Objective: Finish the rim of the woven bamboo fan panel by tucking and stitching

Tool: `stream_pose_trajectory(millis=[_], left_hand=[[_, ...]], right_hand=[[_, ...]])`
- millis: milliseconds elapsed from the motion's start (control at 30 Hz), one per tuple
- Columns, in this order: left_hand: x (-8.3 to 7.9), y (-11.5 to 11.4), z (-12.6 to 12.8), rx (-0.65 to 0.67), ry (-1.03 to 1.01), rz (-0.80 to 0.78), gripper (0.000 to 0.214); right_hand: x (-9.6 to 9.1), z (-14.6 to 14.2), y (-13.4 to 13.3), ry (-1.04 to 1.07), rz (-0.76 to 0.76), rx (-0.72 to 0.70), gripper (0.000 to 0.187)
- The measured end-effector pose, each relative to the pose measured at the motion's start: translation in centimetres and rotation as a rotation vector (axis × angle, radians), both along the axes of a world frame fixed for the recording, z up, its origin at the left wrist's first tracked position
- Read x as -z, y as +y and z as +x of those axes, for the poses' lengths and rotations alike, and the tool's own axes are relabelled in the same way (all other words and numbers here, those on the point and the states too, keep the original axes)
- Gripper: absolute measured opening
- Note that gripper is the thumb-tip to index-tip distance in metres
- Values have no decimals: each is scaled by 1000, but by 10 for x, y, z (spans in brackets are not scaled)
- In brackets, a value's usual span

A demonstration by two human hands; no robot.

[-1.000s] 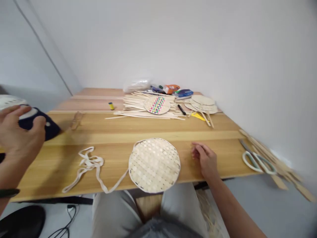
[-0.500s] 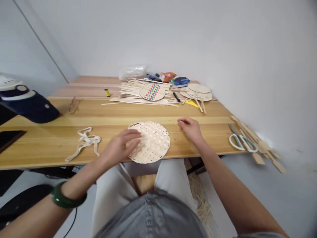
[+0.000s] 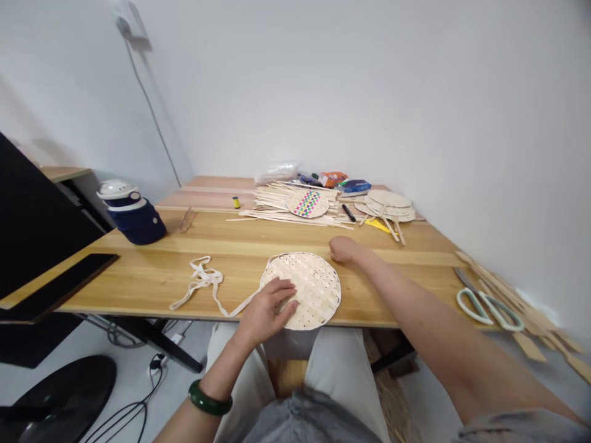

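A round woven disc [image 3: 318,286] of pale flat strips lies at the table's front edge, partly over it. My left hand [image 3: 268,311] rests on its left side, fingers stretched out with the thumb apart. To the upper right of the disc, my right hand [image 3: 342,249] is closed, its back toward me; what the fingers pinch, if anything, is hidden. A loose white cloth tape [image 3: 203,277] lies tangled on the left, one end running under or beside my left hand to the disc's rim.
Scissors [image 3: 489,307] and flat wooden sticks [image 3: 521,304] lie at the right edge. Farther back are a multicoloured woven disc [image 3: 307,203], pale strips [image 3: 272,200], round fans [image 3: 390,200], a black marker [image 3: 348,213] and a yellow thread spool [image 3: 236,202]. A blue jug [image 3: 136,218] stands left.
The view has swung left and tilted up. My left hand now lies lower and flatter on the disc. My right hand has turned, hiding its fingers, and reaches farther across the table.
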State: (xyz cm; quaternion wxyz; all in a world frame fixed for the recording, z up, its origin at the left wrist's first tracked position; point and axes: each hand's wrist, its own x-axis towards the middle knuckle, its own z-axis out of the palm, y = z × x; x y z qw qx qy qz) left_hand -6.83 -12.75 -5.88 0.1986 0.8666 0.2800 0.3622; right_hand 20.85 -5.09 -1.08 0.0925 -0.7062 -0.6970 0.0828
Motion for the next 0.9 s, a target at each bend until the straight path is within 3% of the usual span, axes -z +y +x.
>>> stream_pose_trajectory(millis=[133,333,500,667,900], left_hand=[[-1,0,2,8,-24,12,23],[-1,0,3,-4,-51,22,21],[-1,1,5,-17,-66,37,20],[1,4,4,0,-97,-19,17],[3,10,4,25,-151,-88,17]], right_hand=[[8,12,-10,218,-7,100,28],[40,32,-33,674,163,263,30],[50,34,-29,949,276,308,28],[53,38,-22,1096,345,328,24],[58,43,-16,1142,406,342,20]])
